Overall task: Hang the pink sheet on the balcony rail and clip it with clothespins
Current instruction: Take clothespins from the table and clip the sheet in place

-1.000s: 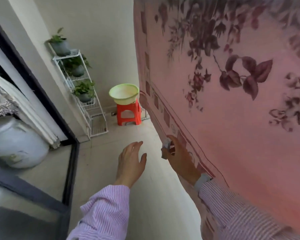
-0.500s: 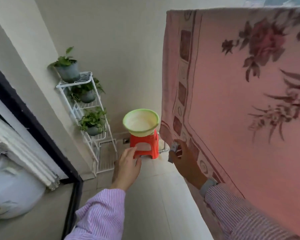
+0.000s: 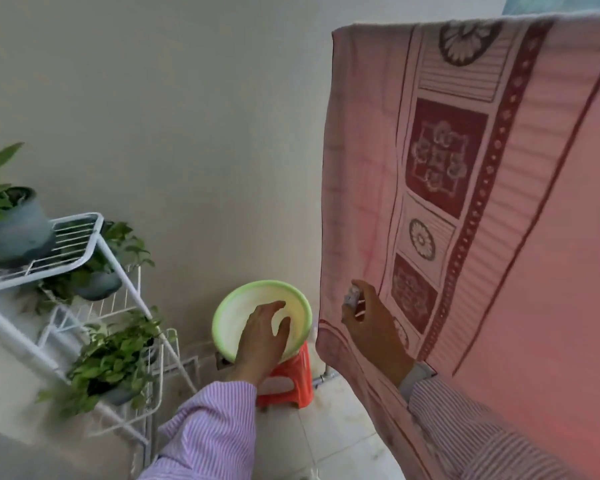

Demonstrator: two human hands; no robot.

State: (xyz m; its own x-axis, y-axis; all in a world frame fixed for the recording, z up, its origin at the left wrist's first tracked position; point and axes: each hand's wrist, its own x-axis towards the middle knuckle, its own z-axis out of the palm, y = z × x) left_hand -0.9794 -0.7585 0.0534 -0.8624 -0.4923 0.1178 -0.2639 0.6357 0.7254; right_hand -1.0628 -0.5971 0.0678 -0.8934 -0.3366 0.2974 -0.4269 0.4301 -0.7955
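Note:
The pink sheet (image 3: 520, 216), patterned with dark red squares and flowers, hangs draped over the rail at the top right; the rail itself is hidden under the fabric. My right hand (image 3: 374, 327) is in front of the sheet's left border, shut on a small grey clothespin (image 3: 352, 299). My left hand (image 3: 262, 337) is open with fingers spread and holds nothing. It is seen in front of the green basin (image 3: 229, 313), which stands on an orange stool (image 3: 291, 379).
A white wire plant rack (image 3: 94, 237) with potted green plants (image 3: 115, 362) stands against the left wall. The plain wall runs behind the basin. A pale tiled floor (image 3: 340, 431) lies between the rack and the hanging sheet.
The view has tilted upward, bringing the sheet's top edge into sight. My left hand has moved forward, toward the green basin. My right hand keeps hold of the clothespin near the sheet's border.

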